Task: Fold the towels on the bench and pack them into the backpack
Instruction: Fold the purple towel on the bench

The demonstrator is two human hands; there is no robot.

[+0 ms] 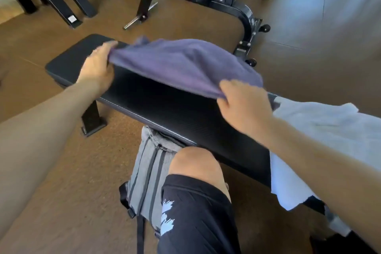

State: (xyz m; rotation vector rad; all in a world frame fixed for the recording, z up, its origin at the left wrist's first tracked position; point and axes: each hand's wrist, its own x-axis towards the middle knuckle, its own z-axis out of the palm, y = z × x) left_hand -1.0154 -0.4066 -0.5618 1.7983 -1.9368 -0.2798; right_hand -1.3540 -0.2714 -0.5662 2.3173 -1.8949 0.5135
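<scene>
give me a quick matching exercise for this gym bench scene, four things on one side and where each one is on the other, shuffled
Things:
1. purple towel
2. light blue towel
3. backpack
4. bench

Places:
a. on the floor against the bench
b. held up by both hands
c. draped over the bench's right end
d. standing on the brown floor

Pairs: 1-b, 2-c, 3-a, 4-d

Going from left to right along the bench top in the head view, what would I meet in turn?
Bare end of the bench → left hand gripping one end of the purple towel → right hand gripping the towel's other end → light blue towel draped over the bench.
</scene>
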